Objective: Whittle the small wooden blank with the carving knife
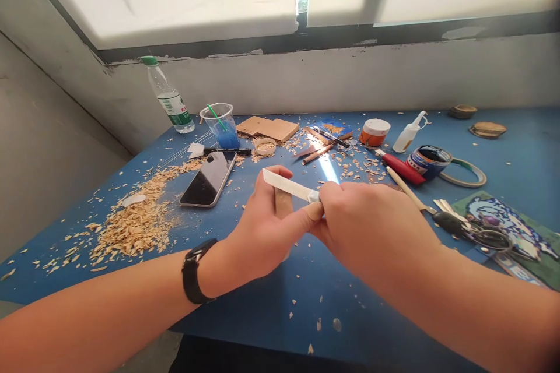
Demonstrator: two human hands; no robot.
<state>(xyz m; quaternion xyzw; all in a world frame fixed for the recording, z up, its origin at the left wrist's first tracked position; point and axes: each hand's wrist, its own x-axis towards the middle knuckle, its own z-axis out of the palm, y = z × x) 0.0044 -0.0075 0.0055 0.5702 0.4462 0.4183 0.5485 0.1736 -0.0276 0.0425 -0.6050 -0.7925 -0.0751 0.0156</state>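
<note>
- The person's bare right hand (367, 215) and its forearm lie nearest, fingers curled tightly around the base of a pale, flat, slant-tipped blade (289, 185).
- The bare left hand (266, 227), below a black-strapped wristwatch (195, 271), grips a tan wooden piece (283, 203) between thumb and fingers, its thumb reaching across to the right fist.
- The wooden piece is above the blue tabletop (245, 315), just under the blade.
- Much carving seems done, judging by the heap of pale wood shavings (135, 224) at left; the blade's position suggests cutting isn't finished, but how much remains I cannot tell.
- Fingers hide the blade's handle and most of the wooden piece, so its shape is unclear; both forearms are cut off by the frame.
</note>
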